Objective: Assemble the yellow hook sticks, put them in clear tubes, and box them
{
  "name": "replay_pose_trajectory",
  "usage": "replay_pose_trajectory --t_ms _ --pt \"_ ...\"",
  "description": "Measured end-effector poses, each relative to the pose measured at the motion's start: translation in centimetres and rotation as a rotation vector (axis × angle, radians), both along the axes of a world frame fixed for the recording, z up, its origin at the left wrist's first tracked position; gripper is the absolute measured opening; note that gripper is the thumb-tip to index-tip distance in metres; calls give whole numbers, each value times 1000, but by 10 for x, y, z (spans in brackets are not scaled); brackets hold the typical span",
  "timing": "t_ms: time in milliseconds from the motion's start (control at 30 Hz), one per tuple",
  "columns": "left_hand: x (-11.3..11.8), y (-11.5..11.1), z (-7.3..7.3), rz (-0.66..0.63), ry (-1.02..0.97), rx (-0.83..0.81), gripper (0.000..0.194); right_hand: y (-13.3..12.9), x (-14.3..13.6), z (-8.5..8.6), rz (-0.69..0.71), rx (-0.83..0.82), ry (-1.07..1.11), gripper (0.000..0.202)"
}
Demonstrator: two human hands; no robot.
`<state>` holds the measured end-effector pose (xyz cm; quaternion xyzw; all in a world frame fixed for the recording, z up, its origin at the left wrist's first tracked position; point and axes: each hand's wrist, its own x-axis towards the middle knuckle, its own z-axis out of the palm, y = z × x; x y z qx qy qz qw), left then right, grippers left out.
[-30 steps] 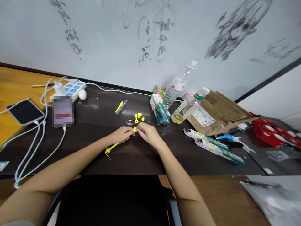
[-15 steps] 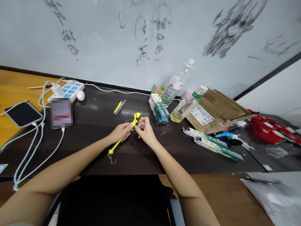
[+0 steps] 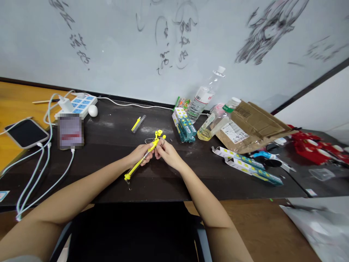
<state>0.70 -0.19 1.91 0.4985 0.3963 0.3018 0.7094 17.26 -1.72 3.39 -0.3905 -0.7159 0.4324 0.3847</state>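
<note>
Tube (image 3: pixel 135 167) runs toward 7 o'clock from left hand (image 3: pixel 142 153), which grasps it; right hand (image 3: pixel 165 150) bunched at far end, hold unclear. Risk: slack left grip could let tube slip into yellow pieces (image 3: pixel 159 132) at 12 o'clock

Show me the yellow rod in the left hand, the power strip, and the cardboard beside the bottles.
Yellow rod (image 3: pixel 135 167): head view, on its shaft.
Power strip (image 3: pixel 80 105): head view, on its socket face.
Cardboard (image 3: pixel 257 124): head view, on its brown surface.
</note>
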Motion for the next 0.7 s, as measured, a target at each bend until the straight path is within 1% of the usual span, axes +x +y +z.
replay_pose_trajectory --t_ms 100,200,267,367,500,600,700 --pt "-1 3 -3 -65 -29 -85 37 -1 1 4 -2 40 -69 23" --pt "-1 6 -4 -143 -65 -159 35 -2 2 7 0 41 -97 21" --pt "-1 6 -3 -166 -85 -207 34 -2 3 8 0 39 -107 20" --pt "0 4 2 -167 -132 -267 33 -2 4 8 3 40 -116 20" --pt "-1 2 5 -190 -210 -315 33 -1 4 7 25 -11 -34 22" --pt "-3 2 4 -221 -253 -347 34 -1 3 5 37 -63 26 24" --pt "-4 2 2 -248 -283 -356 35 -1 3 3 50 -78 52 26"
